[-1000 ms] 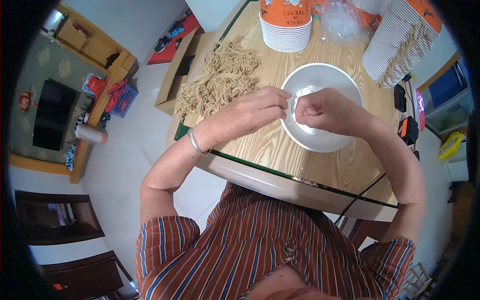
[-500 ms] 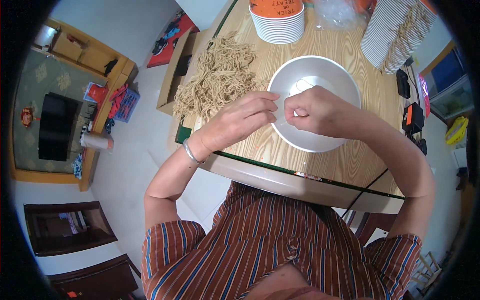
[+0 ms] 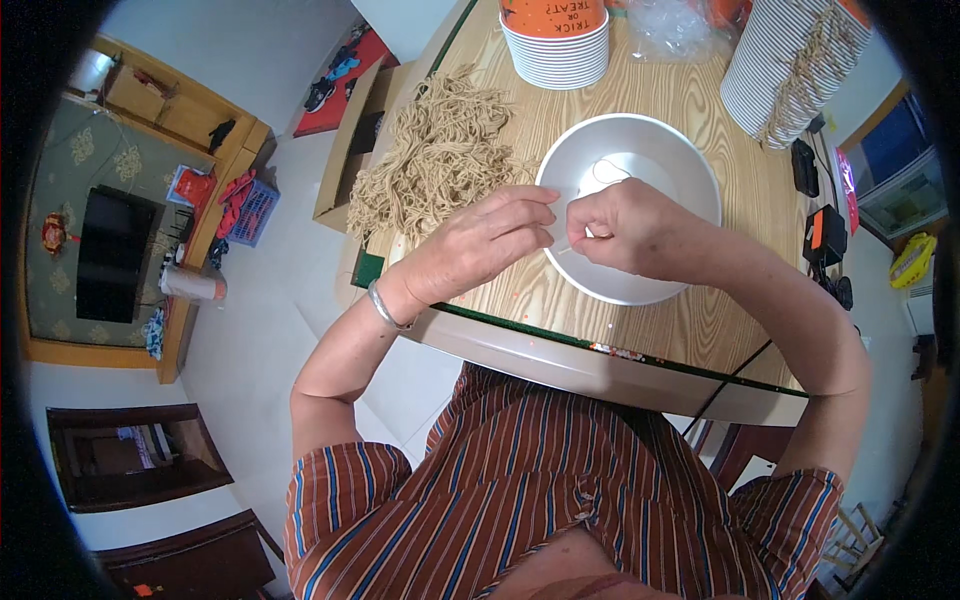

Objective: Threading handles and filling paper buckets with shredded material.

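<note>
Hands meet at frame centre over the wide white paper bowl on the wooden counter: the left hand pinches its fingertips shut, and the right hand is curled closed, both seemingly gripping a thin white string, though it is barely visible. A heap of tan twine pieces lies upper left of the bowl, beside a stack of white bowls at top.

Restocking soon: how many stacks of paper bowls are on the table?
2: one orange-topped stack at the far edge, one ribbed stack lying at far right. A loose white bowl sits under the hands; others may be out of frame.
</note>
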### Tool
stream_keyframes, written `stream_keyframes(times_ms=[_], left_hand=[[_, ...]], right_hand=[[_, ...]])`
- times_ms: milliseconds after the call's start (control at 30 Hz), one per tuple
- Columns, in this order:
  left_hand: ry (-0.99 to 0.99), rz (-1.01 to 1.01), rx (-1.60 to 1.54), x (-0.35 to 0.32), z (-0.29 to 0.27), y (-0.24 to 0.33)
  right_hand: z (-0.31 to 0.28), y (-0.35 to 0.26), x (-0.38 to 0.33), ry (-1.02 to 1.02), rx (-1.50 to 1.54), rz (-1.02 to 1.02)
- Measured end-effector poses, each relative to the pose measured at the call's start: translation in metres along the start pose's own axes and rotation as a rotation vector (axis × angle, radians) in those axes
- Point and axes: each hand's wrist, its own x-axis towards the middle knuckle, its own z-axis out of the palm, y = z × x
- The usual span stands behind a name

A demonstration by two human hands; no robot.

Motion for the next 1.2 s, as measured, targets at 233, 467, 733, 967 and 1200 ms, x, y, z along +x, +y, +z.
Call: stream_keyframes(times_ms=[233, 467, 733, 967, 1200], left_hand=[[0.002, 0.011, 0.014, 0.001, 0.0, -0.001], [0.003, 0.006, 0.014, 0.002, 0.0, 0.001], [-0.011, 0.007, 0.017, 0.003, -0.002, 0.001], [0.007, 0.017, 0.035, 0.005, -0.002, 0.0], [0.017, 0.0, 0.052, 0.018, -0.011, 0.003]], right_hand=[[0.001, 0.001, 0.0, 0.012, 0.014, -0.021], [0.002, 0.001, 0.0, 0.003, 0.011, 0.005], [0.005, 0.002, 0.0, 0.046, 0.001, -0.064], [0.011, 0.0, 0.001, 0.057, 0.052, -0.037], [0.01, 0.001, -0.002, 0.22, -0.105, -0.145]])
